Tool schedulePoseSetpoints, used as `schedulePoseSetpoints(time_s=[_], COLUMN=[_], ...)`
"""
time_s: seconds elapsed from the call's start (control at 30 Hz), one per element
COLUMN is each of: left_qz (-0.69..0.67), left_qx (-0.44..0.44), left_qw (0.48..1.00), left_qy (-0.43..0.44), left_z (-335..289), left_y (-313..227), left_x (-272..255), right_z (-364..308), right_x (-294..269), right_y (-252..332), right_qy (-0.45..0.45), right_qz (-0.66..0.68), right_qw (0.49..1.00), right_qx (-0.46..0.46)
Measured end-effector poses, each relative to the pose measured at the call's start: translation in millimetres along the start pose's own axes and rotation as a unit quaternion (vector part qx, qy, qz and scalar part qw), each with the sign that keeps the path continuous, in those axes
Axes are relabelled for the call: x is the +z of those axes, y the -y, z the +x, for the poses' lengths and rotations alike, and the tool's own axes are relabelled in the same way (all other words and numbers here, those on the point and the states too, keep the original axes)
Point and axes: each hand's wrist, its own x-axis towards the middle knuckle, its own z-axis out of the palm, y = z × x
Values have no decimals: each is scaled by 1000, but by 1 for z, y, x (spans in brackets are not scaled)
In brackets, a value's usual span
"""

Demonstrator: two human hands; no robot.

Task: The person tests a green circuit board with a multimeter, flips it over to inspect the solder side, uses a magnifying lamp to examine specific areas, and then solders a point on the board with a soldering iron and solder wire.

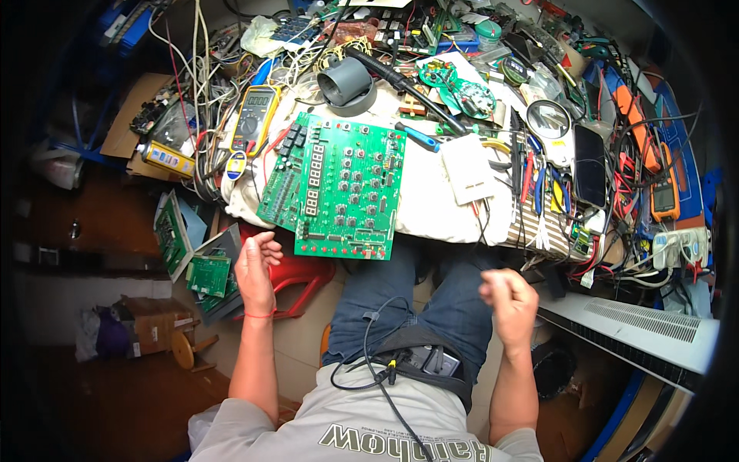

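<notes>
Grey shirt nearest, dark cable running down it. Green circuit board lies face up on pale cloth, long axis pointing away from the person, near edge overhanging. Left hand is nearer: fingers half-curled, nothing in them, board just to their right. Right hand well apart, curled; cannot tell if it grips anything.

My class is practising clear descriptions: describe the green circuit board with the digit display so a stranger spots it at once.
Find the white cloth just beyond the person's blue jeans. Over its near edge juts a green circuit board, with another green board at its left. Unlike that neighbour, it carries a digit display and rows of push buttons.
</notes>
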Motion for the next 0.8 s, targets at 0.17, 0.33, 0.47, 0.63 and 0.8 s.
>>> schedulePoseSetpoints(time_s=[0.17, 0.33, 0.47, 0.63, 0.8], left_qz=[98, 76, 85, 76, 58], left_qx=[-9, -23, -37, -44, -40], left_qw=[995, 996, 996, 996, 997], left_qy=[27, 28, 10, 6, 8], left_z=[-3, -7, -3, 3, 2], left_y=[-13, -17, -22, -24, -29], left_x=[31, 27, 18, 16, 24], right_z=[69, 104, 119, 123, 118], right_x=[83, 93, 74, 64, 62], right_y=[52, 56, 44, 27, 16], right_qy=[71, -9, -91, -73, -73], right_qz=[-96, -279, -395, -454, -444], right_qw=[971, 902, 864, 853, 861], right_qx=[-209, -329, -300, -248, -238])
